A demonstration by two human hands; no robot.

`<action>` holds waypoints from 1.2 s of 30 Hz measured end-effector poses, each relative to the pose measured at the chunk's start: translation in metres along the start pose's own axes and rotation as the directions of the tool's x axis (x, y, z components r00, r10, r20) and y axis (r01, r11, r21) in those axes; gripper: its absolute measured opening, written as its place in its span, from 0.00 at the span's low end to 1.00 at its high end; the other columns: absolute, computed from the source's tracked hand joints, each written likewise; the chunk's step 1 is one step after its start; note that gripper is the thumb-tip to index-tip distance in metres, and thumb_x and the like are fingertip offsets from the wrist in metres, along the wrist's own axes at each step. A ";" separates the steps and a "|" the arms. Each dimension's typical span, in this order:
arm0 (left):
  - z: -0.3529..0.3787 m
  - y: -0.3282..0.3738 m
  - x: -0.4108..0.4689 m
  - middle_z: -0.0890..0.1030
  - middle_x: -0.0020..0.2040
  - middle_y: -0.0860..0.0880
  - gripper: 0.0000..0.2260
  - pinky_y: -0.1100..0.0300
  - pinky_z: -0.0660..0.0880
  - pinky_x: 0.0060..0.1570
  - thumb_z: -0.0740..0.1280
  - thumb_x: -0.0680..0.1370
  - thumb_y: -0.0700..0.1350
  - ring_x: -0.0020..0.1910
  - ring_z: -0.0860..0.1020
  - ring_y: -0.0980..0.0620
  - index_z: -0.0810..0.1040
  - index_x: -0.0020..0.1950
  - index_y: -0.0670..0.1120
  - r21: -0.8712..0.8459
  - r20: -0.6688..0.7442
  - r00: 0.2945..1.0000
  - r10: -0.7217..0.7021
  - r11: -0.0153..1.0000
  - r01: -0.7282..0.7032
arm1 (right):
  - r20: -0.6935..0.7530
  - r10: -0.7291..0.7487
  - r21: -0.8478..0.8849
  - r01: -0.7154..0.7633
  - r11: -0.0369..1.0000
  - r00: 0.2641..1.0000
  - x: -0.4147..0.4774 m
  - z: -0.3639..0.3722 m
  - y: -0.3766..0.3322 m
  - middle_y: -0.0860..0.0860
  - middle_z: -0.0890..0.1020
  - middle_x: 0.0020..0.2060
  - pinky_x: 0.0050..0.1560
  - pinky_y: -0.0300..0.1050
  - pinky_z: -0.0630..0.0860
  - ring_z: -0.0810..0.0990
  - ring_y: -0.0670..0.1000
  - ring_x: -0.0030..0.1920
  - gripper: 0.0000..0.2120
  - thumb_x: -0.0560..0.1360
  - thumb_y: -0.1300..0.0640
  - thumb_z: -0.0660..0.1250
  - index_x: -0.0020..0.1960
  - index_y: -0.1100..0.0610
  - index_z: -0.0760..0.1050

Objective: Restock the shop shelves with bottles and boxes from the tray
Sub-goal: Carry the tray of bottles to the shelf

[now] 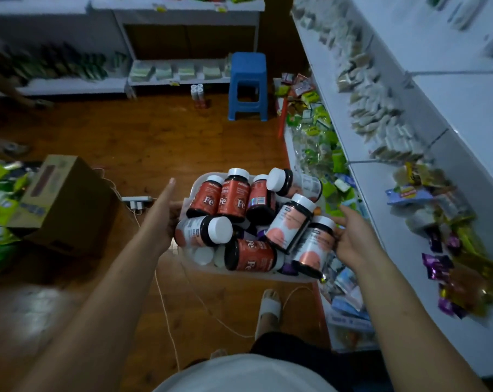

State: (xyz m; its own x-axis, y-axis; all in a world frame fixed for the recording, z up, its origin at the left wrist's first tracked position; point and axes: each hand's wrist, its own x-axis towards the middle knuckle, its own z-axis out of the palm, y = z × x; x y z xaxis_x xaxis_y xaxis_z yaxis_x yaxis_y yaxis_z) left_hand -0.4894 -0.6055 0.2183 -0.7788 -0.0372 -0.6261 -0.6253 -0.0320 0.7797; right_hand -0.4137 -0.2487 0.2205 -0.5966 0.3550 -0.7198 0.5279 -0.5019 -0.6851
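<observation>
You're wearing a pale, whitish top (239, 374), showing at the bottom edge. Dark shorts or trousers (290, 346) are showing below it; can't tell which. One foot is wearing a white open-toe slide sandal (270, 305) with a broad single strap. Both forearms are running bare to left hand (166, 213) and right hand (352, 236).

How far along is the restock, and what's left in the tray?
Nothing looks shelved yet: the right shelf shows only packets. In hand: left hand and right hand carry the tray, heaped with white-capped bottles. Left: every bottle, perhaps onto that shelf's bare stretch.
</observation>
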 end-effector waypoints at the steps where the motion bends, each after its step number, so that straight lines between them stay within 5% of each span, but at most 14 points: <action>1: 0.003 0.008 0.010 0.88 0.52 0.39 0.38 0.41 0.79 0.62 0.60 0.78 0.74 0.56 0.86 0.38 0.85 0.59 0.40 -0.003 -0.011 1.000 -0.008 1.000 0.008 | 0.015 0.005 -0.006 -0.005 1.000 1.000 0.014 0.007 -0.011 0.60 0.83 0.48 0.45 0.52 0.78 0.81 0.57 0.45 0.19 0.85 0.45 0.62 0.55 0.62 0.78; 6: 0.024 0.055 0.048 0.87 0.56 0.39 0.39 0.38 0.77 0.65 0.58 0.77 0.76 0.58 0.85 0.38 0.84 0.62 0.41 -0.036 -0.051 0.999 -0.017 0.999 0.015 | 0.093 0.013 -0.049 -0.009 0.999 0.996 0.072 0.043 -0.074 0.60 0.83 0.52 0.48 0.53 0.79 0.82 0.57 0.47 0.21 0.83 0.44 0.65 0.58 0.63 0.80; 12: 0.041 0.112 0.091 0.88 0.53 0.40 0.40 0.41 0.77 0.64 0.57 0.78 0.75 0.59 0.84 0.38 0.83 0.62 0.40 -0.107 -0.096 0.995 -0.019 0.994 0.009 | 0.126 0.000 -0.127 0.016 0.992 0.992 0.126 0.099 -0.147 0.56 0.79 0.40 0.39 0.48 0.74 0.76 0.53 0.38 0.18 0.85 0.46 0.61 0.49 0.61 0.76; 18: 0.035 0.169 0.173 0.87 0.55 0.39 0.40 0.41 0.77 0.64 0.57 0.78 0.75 0.59 0.84 0.37 0.84 0.61 0.40 -0.123 -0.075 0.997 -0.020 0.992 0.010 | 0.143 -0.020 -0.141 0.040 0.989 0.990 0.198 0.169 -0.196 0.61 0.83 0.57 0.51 0.53 0.79 0.80 0.58 0.53 0.21 0.82 0.44 0.66 0.61 0.61 0.78; 23: 0.024 0.232 0.260 0.87 0.54 0.39 0.40 0.41 0.78 0.63 0.57 0.77 0.76 0.58 0.85 0.37 0.85 0.59 0.40 -0.112 -0.008 1.000 0.001 0.994 -0.002 | 0.097 -0.025 -0.137 0.038 0.990 0.995 0.247 0.237 -0.237 0.60 0.82 0.52 0.43 0.51 0.78 0.81 0.57 0.47 0.17 0.84 0.46 0.64 0.59 0.60 0.77; 31: 0.019 0.344 0.374 0.88 0.52 0.41 0.38 0.45 0.80 0.56 0.58 0.78 0.74 0.56 0.85 0.39 0.84 0.59 0.41 -0.064 0.049 0.998 0.035 0.997 -0.032 | 0.041 -0.050 -0.035 0.051 0.998 0.998 0.303 0.325 -0.299 0.59 0.84 0.51 0.39 0.48 0.79 0.82 0.55 0.45 0.24 0.83 0.44 0.64 0.68 0.62 0.76; 36: 0.031 0.398 0.444 0.88 0.51 0.38 0.33 0.40 0.77 0.63 0.60 0.79 0.71 0.57 0.83 0.36 0.83 0.55 0.40 -0.098 0.067 0.998 -0.012 0.995 0.018 | 0.017 -0.051 -0.001 0.051 0.999 0.999 0.352 0.370 -0.350 0.57 0.81 0.47 0.42 0.51 0.77 0.80 0.54 0.44 0.15 0.85 0.47 0.62 0.56 0.60 0.75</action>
State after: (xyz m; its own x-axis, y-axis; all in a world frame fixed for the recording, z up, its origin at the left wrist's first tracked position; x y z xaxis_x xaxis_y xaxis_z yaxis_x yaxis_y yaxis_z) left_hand -1.0860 -0.6040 0.2507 -0.7730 0.0301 -0.6337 -0.6316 -0.1303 0.7643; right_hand -1.0323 -0.2393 0.2481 -0.6329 0.3672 -0.6816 0.4969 -0.4824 -0.7214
